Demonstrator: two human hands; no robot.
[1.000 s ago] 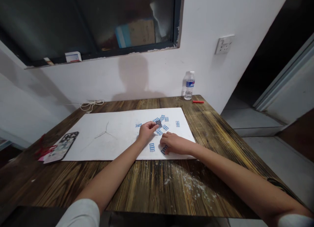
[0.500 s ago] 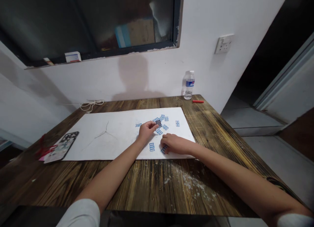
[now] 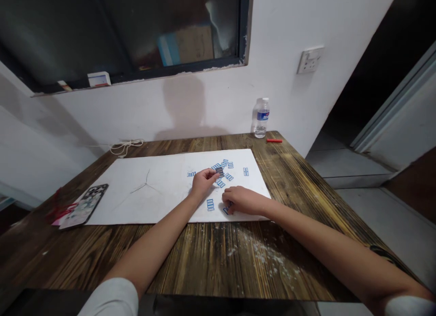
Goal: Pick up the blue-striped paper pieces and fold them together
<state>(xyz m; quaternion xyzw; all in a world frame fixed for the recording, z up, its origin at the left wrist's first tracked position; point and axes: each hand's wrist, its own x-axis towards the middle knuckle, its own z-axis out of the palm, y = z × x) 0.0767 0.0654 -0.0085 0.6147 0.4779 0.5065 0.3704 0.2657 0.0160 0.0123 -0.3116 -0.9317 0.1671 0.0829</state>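
Observation:
A small dark rectangular piece with pale stripes [image 3: 220,172] is pinched between the thumb and fingers of my left hand [image 3: 203,183]. It is held over a cluster of small blue-outlined striped rectangles [image 3: 228,176] on the white board [image 3: 173,188]. Close to the board's front edge, my right hand [image 3: 242,200] rests with its fingers curled down. Another blue-outlined rectangle [image 3: 226,210] shows partly under those fingertips; what they grip is hidden. Left of it lies a separate blue-outlined rectangle [image 3: 210,205]. More of them sit at the right [image 3: 245,172] and left [image 3: 191,174] of the cluster.
The board lies on a dark wooden table [image 3: 211,261]. A phone-like patterned object [image 3: 86,204] overlaps its left end. Towards the wall are a white cord [image 3: 126,145], a water bottle [image 3: 261,118] and a red pen-like stick [image 3: 274,140]. Thin dark lines [image 3: 146,183] mark the board.
The view has shifted very slightly. My right fingers have curled a little further over the blue-outlined rectangle; my left hand keeps its pinch on the dark piece in almost the same place.

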